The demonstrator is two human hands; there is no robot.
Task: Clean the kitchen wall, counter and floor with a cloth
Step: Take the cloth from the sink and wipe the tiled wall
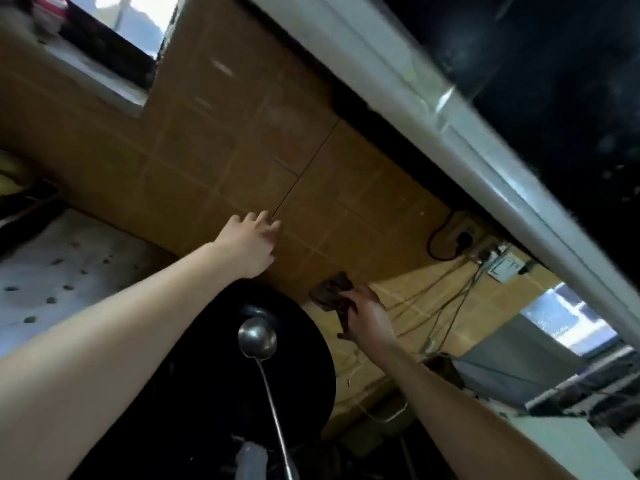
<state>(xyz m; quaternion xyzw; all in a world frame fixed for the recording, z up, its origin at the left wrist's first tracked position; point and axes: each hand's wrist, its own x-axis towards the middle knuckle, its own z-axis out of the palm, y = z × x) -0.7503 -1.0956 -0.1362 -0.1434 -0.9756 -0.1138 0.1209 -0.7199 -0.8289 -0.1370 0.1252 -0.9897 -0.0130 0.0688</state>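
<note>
Cloth (331, 289) is in the right hand (367, 318): dark, crumpled, fingers curled round it and holding it against the tan tiled wall (214, 140) low down, just past the far rim of the black wok (221, 382). Left hand (247, 244) is on the same wall, further left and a bit higher, fingers mostly straight and slightly spread, nothing in it. Its fingertips look like they're on the tile right beside a dark grout line, but I can't tell how hard they press. A steel ladle (258, 337) lies in the wok with its bowl toward the wall and the long handle running back toward the camera, so it sits between the two forearms. Room-wise, there's bare tile between the hands and a big open stretch above them, ending at the pale front edge of the range hood (433, 109), which cuts diagonally across the view. Right of the cloth it gets tight: a socket (465, 237) with a black plug in it sits under the hood edge, and cables (450, 306) hang down the wall near the right hand. At the upper left the window (138, 26) recess bites into the tile. Lower left, the speckled worktop (62, 271) butts up to the wall under the left arm. The whole view is tilted and a bit blurry.
</note>
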